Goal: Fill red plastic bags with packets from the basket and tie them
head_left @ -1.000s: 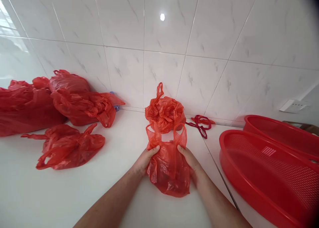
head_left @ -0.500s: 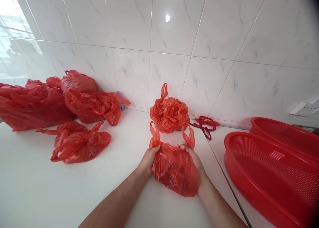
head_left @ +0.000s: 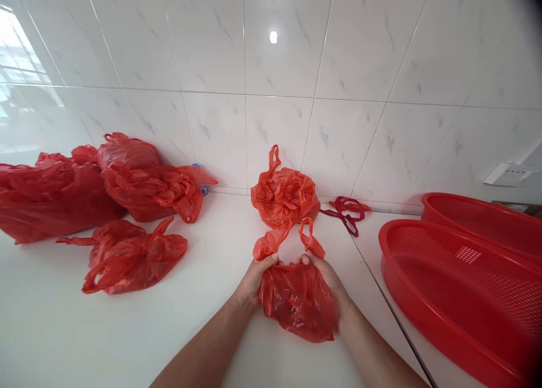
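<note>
A small red plastic bag lies on the white counter in front of me. My left hand grips its left edge below one handle. My right hand grips the right edge below the other handle. Both handles stick up between my thumbs, close together. Just behind stands a crumpled, filled red bag against the tiled wall.
Several more filled red bags lie at the left, with a bigger heap by the wall. A red string lies by the wall. Two red plastic baskets stand at the right. A wall socket is at far right.
My hands have drawn the bag's two handles closer together and bunched the bag lower on the counter. The other bags have not moved.
</note>
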`<state>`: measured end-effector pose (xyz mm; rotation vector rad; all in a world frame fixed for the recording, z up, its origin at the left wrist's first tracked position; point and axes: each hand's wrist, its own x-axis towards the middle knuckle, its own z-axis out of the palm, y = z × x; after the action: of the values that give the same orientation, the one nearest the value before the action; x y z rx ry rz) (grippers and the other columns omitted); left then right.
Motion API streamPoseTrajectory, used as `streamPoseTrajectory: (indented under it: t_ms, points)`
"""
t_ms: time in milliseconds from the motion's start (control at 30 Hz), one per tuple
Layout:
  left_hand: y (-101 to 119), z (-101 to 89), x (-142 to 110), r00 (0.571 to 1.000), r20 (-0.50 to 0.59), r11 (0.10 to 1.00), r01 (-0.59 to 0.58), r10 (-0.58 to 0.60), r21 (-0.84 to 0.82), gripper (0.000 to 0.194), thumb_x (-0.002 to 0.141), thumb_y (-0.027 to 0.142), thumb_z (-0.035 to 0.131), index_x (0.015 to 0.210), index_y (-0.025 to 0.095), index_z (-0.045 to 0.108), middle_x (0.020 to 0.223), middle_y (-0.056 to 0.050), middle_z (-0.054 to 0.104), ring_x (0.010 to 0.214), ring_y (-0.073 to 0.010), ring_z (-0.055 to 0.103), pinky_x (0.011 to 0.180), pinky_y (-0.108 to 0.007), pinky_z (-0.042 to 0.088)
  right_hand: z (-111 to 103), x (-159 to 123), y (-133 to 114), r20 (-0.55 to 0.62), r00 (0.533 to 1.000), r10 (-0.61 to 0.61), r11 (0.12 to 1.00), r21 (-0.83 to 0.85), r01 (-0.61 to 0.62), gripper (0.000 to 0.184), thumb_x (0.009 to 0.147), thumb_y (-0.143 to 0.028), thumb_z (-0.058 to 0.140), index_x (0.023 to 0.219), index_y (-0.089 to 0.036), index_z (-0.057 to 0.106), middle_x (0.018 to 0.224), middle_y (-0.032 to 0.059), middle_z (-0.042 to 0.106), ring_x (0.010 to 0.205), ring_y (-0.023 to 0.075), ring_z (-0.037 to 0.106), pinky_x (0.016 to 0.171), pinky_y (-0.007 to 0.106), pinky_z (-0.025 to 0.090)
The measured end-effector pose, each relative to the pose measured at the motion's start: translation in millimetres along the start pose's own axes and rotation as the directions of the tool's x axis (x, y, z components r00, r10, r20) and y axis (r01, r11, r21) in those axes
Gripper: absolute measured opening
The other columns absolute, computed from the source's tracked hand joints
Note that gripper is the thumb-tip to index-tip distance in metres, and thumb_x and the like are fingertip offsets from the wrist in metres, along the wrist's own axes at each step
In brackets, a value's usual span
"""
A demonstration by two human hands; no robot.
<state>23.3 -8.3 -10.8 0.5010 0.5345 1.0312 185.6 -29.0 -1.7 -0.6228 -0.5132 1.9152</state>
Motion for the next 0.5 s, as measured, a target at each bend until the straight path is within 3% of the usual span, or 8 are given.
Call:
streamPoseTrajectory:
  t_ms: [100, 267, 333, 433, 500]
  points:
    - [-3.4, -1.9, 2.5, 1.0, 0.014, 0.999, -0.027, 0.027, 0.047, 0.021, 0.075, 0.031, 0.068, 0.071, 0.016, 0.054, 0.067, -0.002, 0.062, 0.065, -0.0159, 0.063, 0.071, -0.029, 0.05, -0.9, 0.0, -1.4, 0.067, 0.998, -0.014, 0.997, -0.074, 0.019, 0.039, 0.08, -0.042, 0.059, 0.054, -0.021, 0.04, 0.061, -0.002, 0.048, 0.066, 0.0138, 0.052, 0.07, 0.029, 0.043]
    - [-3.4, -2.5, 4.1, 1.0, 0.009, 0.997, -0.009, 0.008, 0.083, 0.027, 0.078, 0.041, 0.064, 0.075, 0.016, 0.057, 0.073, -0.004, 0.065, 0.071, -0.0174, 0.064, 0.074, -0.031, 0.049, -1.3, 6.1, -3.0, 0.156, 0.988, 0.018, 0.981, -0.192, 0.013, 0.066, 0.071, -0.082, 0.035, 0.048, -0.021, 0.04, 0.052, -0.0008, 0.041, 0.051, 0.0119, 0.039, 0.056, 0.028, 0.038]
    - [-3.3, -2.0, 4.0, 1.0, -0.01, 0.994, -0.013, 0.014, 0.112, 0.027, 0.078, 0.041, 0.064, 0.075, 0.016, 0.058, 0.073, -0.004, 0.065, 0.072, -0.0181, 0.065, 0.076, -0.031, 0.049, -0.6, 8.5, -3.3, 0.169, 0.986, 0.018, 0.973, -0.23, 0.021, 0.066, 0.073, -0.081, 0.034, 0.048, -0.021, 0.045, 0.047, -0.0017, 0.037, 0.048, 0.0117, 0.037, 0.054, 0.028, 0.037]
    - [-4.7, -1.9, 3.9, 0.998, -0.024, 0.984, -0.05, 0.055, 0.171, 0.024, 0.077, 0.039, 0.065, 0.079, 0.017, 0.058, 0.066, -0.001, 0.062, 0.067, -0.017, 0.064, 0.076, -0.031, 0.05, 1.1, 8.7, -0.6, 0.094, 0.994, -0.062, 0.975, -0.209, 0.081, 0.04, 0.079, -0.06, 0.053, 0.081, -0.021, 0.063, 0.047, -0.0062, 0.035, 0.047, 0.0104, 0.036, 0.055, 0.025, 0.037]
    - [-5.9, -1.0, 3.3, 0.998, -0.006, 0.979, -0.065, 0.067, 0.193, 0.023, 0.076, 0.037, 0.067, 0.084, 0.017, 0.058, 0.062, 0.001, 0.058, 0.062, -0.0155, 0.064, 0.074, -0.031, 0.051, 1.2, 8.3, 2.1, 0.094, 0.99, -0.107, 0.967, -0.223, 0.125, 0.037, 0.079, -0.048, 0.061, 0.107, -0.024, 0.059, 0.051, -0.0083, 0.036, 0.046, 0.0087, 0.034, 0.054, 0.023, 0.036]
